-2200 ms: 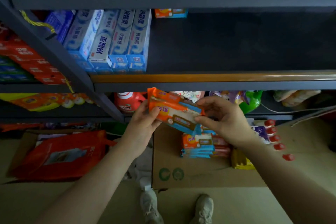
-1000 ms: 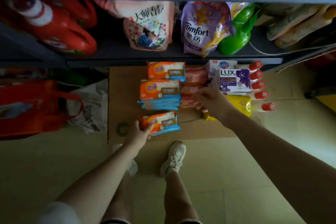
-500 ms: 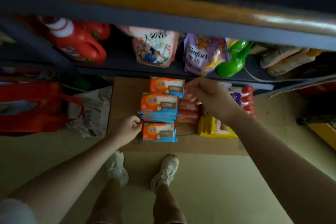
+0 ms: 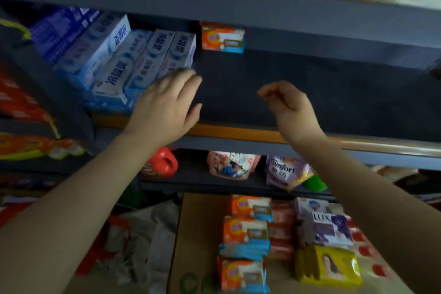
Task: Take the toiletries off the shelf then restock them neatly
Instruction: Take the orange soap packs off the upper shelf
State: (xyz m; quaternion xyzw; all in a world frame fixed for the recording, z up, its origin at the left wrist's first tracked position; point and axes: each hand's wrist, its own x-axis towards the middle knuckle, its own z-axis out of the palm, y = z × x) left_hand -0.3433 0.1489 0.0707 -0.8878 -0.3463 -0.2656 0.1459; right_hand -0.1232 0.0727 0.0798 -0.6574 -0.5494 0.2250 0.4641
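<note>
While both arms reach up, the shelf (image 4: pixel 310 93) shows a wide bare dark deck, with toothpaste boxes (image 4: pixel 133 64) stacked at its left end and one orange soap pack (image 4: pixel 223 36) alone at the back. On the floor, a cardboard sheet (image 4: pixel 198 241) carries the unloaded toiletries — orange packs (image 4: pixel 245 234), a LUX box (image 4: pixel 331 224), a yellow pack (image 4: pixel 331 267). Left hand (image 4: pixel 167 105): fingers straight and together, holding nothing, at the near ends of the toothpaste boxes; contact unclear through blur. Right hand (image 4: pixel 290 105): loosely curled, empty, over the bare deck. Risk, as I judge it — a careless sweep by the left hand could skew or topple the leaning toothpaste stack.
</note>
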